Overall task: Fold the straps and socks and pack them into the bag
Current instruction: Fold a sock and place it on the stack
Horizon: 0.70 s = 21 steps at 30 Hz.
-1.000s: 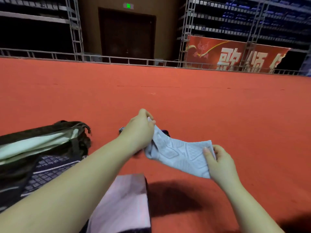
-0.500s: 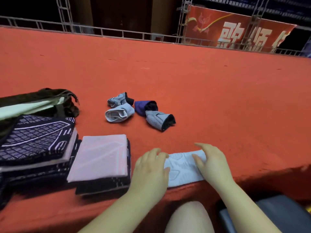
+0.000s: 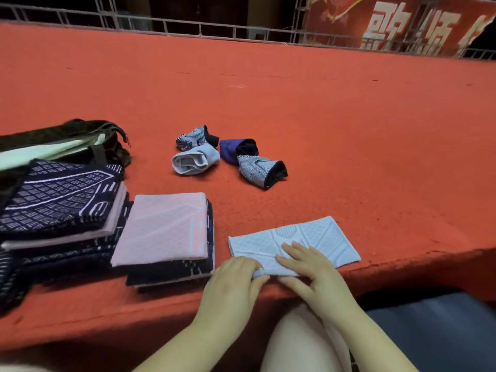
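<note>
Lower centre of the frame: I have the pale blue strap [image 3: 295,244] flat on the red surface [image 3: 322,116], its long axis running left to right, its near edge at the surface's edge. My left hand [image 3: 233,277] pinches the near-left corner with curled fingers; my right hand [image 3: 314,269] presses the middle with fingers straight and spread. I judge the fold goes across the long axis. The bag [image 3: 67,138], left of frame, lies open; its contents I cannot tell.
</note>
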Motion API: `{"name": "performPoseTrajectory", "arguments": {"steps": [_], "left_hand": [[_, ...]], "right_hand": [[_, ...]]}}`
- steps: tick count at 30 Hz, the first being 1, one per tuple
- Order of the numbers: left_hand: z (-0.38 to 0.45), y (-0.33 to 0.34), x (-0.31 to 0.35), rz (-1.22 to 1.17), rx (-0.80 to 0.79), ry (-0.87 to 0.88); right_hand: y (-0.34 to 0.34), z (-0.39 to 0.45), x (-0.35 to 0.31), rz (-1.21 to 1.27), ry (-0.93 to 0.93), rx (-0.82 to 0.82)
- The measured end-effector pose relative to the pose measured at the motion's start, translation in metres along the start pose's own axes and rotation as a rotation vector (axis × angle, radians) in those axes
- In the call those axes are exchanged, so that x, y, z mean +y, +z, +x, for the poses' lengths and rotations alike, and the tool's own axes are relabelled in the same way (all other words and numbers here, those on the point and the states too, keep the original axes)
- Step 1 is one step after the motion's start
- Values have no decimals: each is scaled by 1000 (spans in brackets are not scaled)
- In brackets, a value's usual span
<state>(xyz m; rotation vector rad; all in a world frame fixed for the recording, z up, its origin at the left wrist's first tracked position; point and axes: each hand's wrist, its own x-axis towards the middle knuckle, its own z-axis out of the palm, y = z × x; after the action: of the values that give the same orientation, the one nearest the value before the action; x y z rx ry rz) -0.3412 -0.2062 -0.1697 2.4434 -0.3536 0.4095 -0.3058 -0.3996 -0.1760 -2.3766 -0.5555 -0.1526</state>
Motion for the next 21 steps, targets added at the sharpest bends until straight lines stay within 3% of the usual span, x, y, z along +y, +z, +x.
{"name": "performPoseTrajectory", "arguments": {"steps": [4, 10, 17, 21], "left_hand": [[1, -21, 27, -181, 10, -76], [17, -51, 52, -463, 12, -62], [26, -80, 46, -901, 35, -300], [28, -90, 46, -1029, 116, -403]], "right_hand": [[-30, -3, -24, 193, 131, -16], [-56, -2, -51, 111, 22, 54], [-76, 0, -66, 135, 14, 136], [-78, 2, -77, 148, -2, 143]]}}
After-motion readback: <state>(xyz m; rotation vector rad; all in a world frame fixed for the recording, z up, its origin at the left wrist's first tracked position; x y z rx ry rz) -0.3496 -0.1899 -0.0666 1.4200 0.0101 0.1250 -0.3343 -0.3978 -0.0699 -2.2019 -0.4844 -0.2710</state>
